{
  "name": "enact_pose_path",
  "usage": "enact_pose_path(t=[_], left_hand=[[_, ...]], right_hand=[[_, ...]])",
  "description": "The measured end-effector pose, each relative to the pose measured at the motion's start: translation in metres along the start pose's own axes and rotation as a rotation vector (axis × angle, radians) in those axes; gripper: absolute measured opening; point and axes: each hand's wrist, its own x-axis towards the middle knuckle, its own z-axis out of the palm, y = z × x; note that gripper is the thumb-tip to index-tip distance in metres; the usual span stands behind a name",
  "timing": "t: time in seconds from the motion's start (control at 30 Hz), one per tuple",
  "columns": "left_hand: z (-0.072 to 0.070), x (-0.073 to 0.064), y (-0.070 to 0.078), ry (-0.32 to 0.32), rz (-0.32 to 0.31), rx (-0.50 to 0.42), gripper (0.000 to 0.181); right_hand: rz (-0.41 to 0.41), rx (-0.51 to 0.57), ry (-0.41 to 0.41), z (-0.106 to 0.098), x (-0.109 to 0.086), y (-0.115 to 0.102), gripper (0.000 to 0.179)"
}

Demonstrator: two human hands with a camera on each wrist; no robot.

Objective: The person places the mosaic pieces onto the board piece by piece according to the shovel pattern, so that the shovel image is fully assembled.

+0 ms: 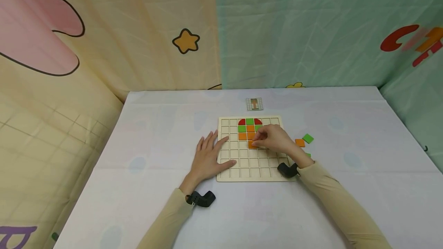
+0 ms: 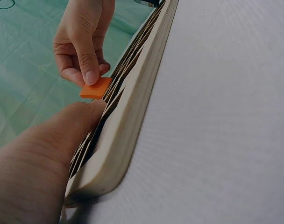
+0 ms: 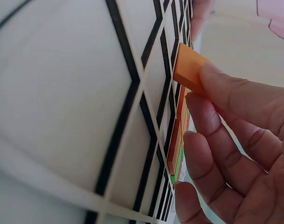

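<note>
A wooden grid board lies on the table with red, green and orange tiles set in its upper cells. My right hand pinches an orange square tile between thumb and fingers, just over the board below the orange row. In the left wrist view that tile is tilted, one edge close to the grid. My left hand lies with spread fingers across the board's left edge, thumb and fingertips on the wood. The right hand hides some of the tiles on the board.
Right of the board lie a loose orange tile and a green tile, with another green tile partly behind the right wrist. A small patterned card sits beyond the board. Printed curtains hang behind the white table.
</note>
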Motion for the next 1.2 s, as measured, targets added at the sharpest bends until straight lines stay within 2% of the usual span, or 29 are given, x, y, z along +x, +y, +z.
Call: enact_pose_path(t=[0.27,0.47,0.67,0.8,0.93,1.2], left_hand=[[0.0,0.0,0.0,-0.001,0.002,0.004,0.081],[0.0,0.0,0.0,0.02,0.014,-0.008,0.08],[0.001,0.0,-0.001,0.029,0.022,-0.002,0.08],[0.0,0.0,-0.001,0.018,0.015,0.0,0.08],[0.0,0.0,0.0,0.01,0.008,0.007,0.08],[0.001,0.0,0.0,0.006,0.008,0.007,0.08]], right_hand=[[0.0,-0.096,0.019,-0.001,0.001,-0.004,0.008],[0.002,-0.125,0.043,0.0,0.002,-0.005,0.006],[-0.025,-0.11,0.109,-0.002,-0.001,-0.002,0.006],[-0.037,-0.079,0.163,-0.012,-0.01,0.004,0.009],[0.015,-0.059,0.183,-0.028,-0.021,0.017,0.014],[0.142,-0.088,0.114,-0.064,-0.047,0.04,0.017]])
